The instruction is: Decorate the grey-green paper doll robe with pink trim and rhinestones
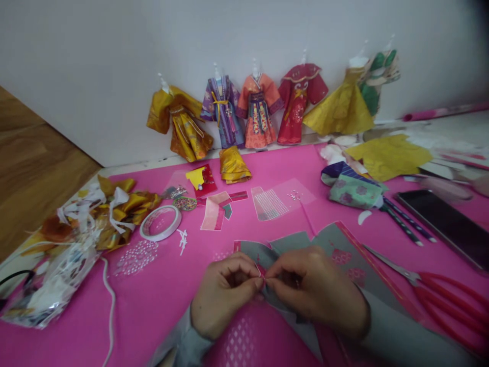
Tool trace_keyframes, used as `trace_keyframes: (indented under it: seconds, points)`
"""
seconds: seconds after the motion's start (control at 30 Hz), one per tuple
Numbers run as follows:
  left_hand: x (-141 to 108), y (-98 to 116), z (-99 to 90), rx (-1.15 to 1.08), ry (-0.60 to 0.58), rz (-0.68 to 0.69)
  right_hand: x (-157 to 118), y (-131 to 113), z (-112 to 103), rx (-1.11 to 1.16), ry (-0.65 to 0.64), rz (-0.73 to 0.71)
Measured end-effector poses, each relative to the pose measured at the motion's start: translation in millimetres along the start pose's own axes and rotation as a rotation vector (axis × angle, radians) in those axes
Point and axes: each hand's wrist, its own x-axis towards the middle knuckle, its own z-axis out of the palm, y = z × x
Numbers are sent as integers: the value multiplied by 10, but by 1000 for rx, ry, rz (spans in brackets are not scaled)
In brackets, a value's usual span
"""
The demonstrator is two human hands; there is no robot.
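A grey fabric piece with pink patterns (305, 240) lies near the front middle of the pink surface, partly under my hands. My left hand (229, 290) pinches the fabric's near-left edge, where a small pink-red strip shows between the fingertips. Close against it, my right hand (315, 288) pinches the same edge, its thumb and forefinger almost touching the left fingertips. Whether a needle or thread is between them is too small to tell. Red-handled scissors (412, 278) rest open to the right of my right hand.
Several small doll dresses (260, 109) lean on the white wall behind. At left are gold fabric scraps (133, 204), a tape roll (160, 223), a plastic bag (57, 285) and a white cord (109, 300). A phone (446, 224) and pens (408, 219) lie at right.
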Motion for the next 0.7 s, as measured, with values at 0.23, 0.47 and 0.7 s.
trace_keyframes:
  seconds: [0.23, 0.47, 0.7]
  points:
    - [-2, 2, 14, 19, -11, 21, 9, -11, 12, 1, -7, 38]
    - [-15, 41, -24, 83, -24, -174, 20, -12, -4, 30, -17, 97]
    - [-106, 127, -173, 341, -153, -334, 43, 33, -39, 93, -67, 146]
